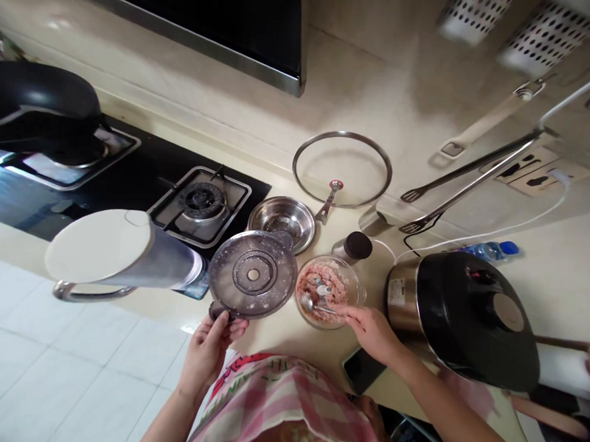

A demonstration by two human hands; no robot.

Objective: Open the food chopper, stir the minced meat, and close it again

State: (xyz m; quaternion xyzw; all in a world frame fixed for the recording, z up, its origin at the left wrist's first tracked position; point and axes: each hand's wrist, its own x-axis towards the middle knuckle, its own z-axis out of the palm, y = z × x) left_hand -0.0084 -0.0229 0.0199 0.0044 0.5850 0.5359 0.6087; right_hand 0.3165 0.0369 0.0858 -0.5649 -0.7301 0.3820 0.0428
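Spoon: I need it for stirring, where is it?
The spoon rests in the glass bowl of minced meat, centre counter, its handle at the right hand.

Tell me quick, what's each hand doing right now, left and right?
Left hand: closed on the edge of the round grey lid, holding it up.
Right hand: closed on the spoon in the glass bowl of minced meat.

Pretty evenly lit, kinda warm and soft, no harsh shadows on the counter point(289, 333). Bright glare at the far left by the black pan point(34, 108), and shiny spots on the steel bowl point(281, 221). Heavy fisheye warp, so the wall edges bend. The perforated racks point(513, 24) top right are smeared with motion blur, and the corners go soft.
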